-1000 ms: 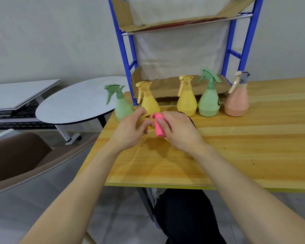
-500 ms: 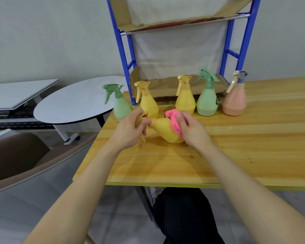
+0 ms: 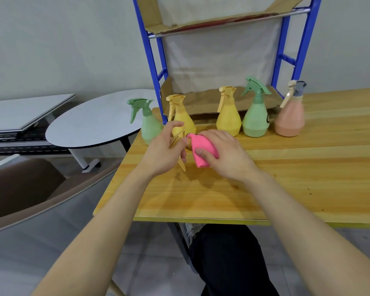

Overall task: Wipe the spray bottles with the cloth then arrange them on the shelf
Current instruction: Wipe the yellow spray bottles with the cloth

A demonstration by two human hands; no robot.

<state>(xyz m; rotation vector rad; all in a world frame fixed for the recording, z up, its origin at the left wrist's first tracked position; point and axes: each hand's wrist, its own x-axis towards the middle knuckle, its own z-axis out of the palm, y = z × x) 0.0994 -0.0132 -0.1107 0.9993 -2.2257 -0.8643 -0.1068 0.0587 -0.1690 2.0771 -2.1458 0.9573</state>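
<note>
A yellow spray bottle lies on its side over the wooden table. My left hand grips its trigger head. My right hand wraps a pink cloth around the bottle's body, which the cloth and hand hide. Behind stand a green bottle, a yellow bottle, another yellow bottle, a second green bottle and a pink bottle. The blue-framed shelf rises behind them, its levels lined with cardboard.
A round grey table and a rectangular grey tabletop stand to the left. A brown chair is at my lower left. My dark-trousered leg shows under the table edge.
My right hand slid the pink cloth from the bottle's base back toward its neck, covering the body. My left hand kept hold of the trigger head.
</note>
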